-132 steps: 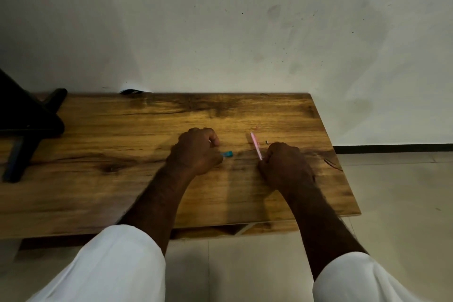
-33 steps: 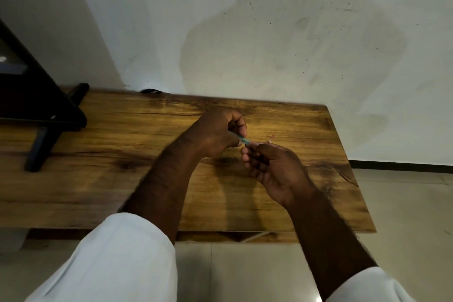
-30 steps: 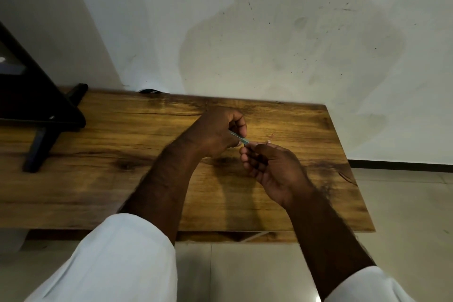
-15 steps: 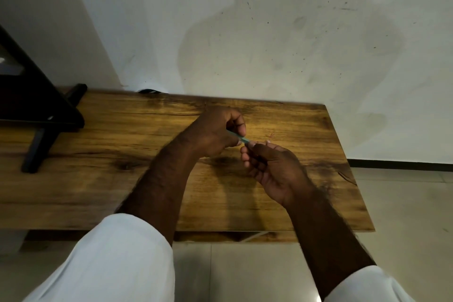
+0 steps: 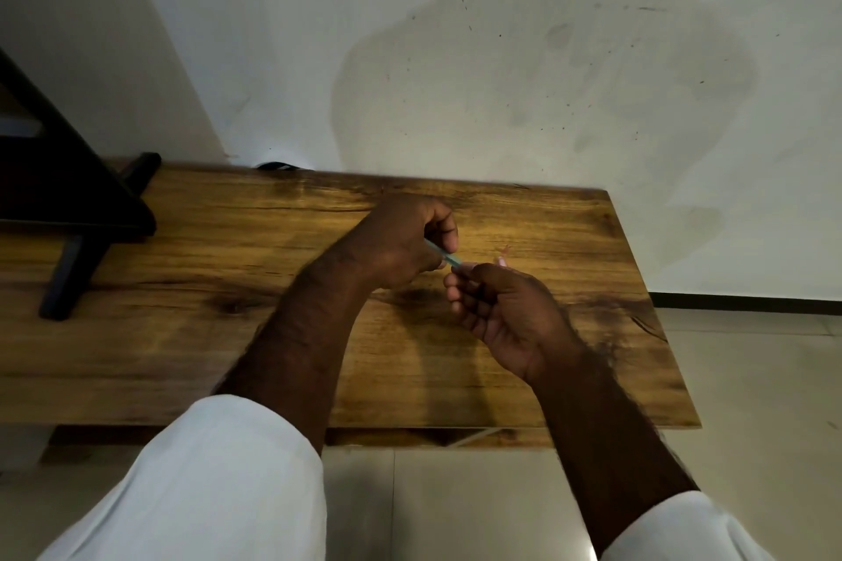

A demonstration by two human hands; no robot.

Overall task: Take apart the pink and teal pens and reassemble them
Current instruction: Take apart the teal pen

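Over the worktop (image 5: 218,241), a teal pen (image 5: 449,258) was clasped in the closed grip of the left hand (image 5: 401,241); its other end was pinched by the right hand (image 5: 501,310).

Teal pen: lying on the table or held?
Held. The left hand grips the teal pen over the table, and the right hand holds its other end. Assembled or apart: cannot tell.

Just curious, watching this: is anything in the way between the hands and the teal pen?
Nothing visible is. The left hand grips the teal pen above the wooden table, and the right hand reaches its free end with its fingertips; whether they pinch it is hidden.
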